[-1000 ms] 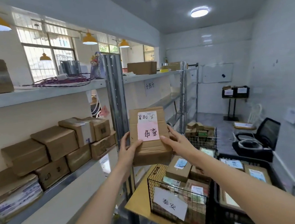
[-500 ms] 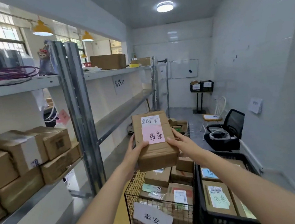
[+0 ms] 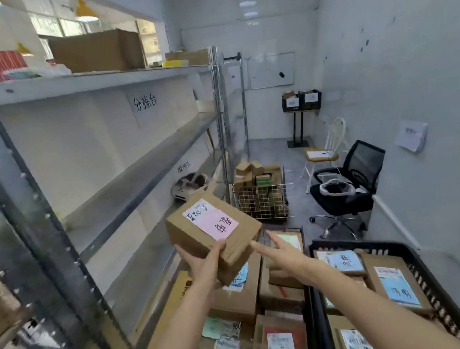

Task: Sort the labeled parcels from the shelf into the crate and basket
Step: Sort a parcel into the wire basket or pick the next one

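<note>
While the cardboard parcel (image 3: 214, 237) hangs in the air above the packed boxes, tilted with its pink and white labels facing up, only the left hand (image 3: 206, 266) has it now, palm under the near end and thumb curled over the top edge. The right hand (image 3: 282, 251), which half a second ago gripped the other side of the box, has let go; it sits just beside the parcel, fingers straight and spread, holding nothing. The view has swung down too, away from the shelf (image 3: 125, 169) and over the containers. Below the parcel lie labelled boxes in what looks like the wire basket (image 3: 295, 230), though only its far rim shows here, and just to the right is the black crate (image 3: 422, 264), also well filled. My read: the label has been checked and the drop comes next, probably into the basket directly underneath. A one-handed hold on a tilted box could slip, so a quick, low set-down seems wise
</note>
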The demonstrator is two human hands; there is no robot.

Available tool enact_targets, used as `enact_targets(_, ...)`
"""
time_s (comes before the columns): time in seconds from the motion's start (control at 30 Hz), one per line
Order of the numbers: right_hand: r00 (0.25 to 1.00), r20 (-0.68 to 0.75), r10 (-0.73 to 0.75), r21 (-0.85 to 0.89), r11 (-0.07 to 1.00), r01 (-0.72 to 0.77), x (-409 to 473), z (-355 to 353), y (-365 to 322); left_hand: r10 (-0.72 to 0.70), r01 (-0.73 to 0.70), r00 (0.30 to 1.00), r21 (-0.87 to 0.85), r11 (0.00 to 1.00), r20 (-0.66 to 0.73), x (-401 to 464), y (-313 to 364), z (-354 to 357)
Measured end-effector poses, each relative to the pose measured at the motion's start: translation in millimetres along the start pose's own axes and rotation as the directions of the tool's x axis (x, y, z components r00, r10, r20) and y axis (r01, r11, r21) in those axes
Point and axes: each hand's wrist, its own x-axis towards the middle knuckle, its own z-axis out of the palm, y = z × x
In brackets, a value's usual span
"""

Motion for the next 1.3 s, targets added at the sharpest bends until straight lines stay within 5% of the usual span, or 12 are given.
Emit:
enact_targets(0.17, 1.0, 0.026, -0.009, 0.125, 0.992, 0.005, 48, 10, 29, -0.046, 0.047, 0.999, -0.045, 0.998, 0.029, 37, -26, 40)
enact_targets(0.33, 0.994, -0.106, -0.039, 0.331, 0.941, 0.072, 97, 21, 52, -0.169, 0.169, 0.982, 0.01, 0.986, 0.089, 79, -56, 57)
enact_targets(0.57, 0.972, -0.213, 0.094, 0.38, 0.925, -0.006, 125, 22, 56, -0.085, 0.088, 0.992, -0.027, 0.996, 0.091, 125, -64, 52)
enact_targets(0.67, 0.963, -0.238, 0.126, 0.305, 0.951, -0.049, 134, 22, 60, -0.035, 0.032, 0.999, 0.097, 0.995, 0.029, 160, -59, 31)
enact_targets(0.8, 0.948, -0.245, 0.201, 0.238, 0.961, -0.142, 147, 24, 66, 0.043, -0.081, 0.991, 0.299, 0.951, 0.13, 197, -66, 9)
enact_targets(1.03, 0.948, -0.311, 0.061, -0.113, 0.989, -0.101, 166, 24, 82, 0.028, -0.134, 0.971, 0.446, 0.885, 0.236, 217, -85, 9)
enact_targets(1.23, 0.942, -0.335, -0.026, -0.478, 0.866, -0.146, 187, 11, 103, 0.03, -0.243, 0.941, 0.607, 0.757, 0.338, 236, -97, 17)
enact_targets(1.3, 0.932, -0.351, -0.093, -0.648, 0.742, -0.17, 196, 9, 113, 0.035, -0.279, 0.932, 0.65, 0.707, 0.362, 244, -102, 19)
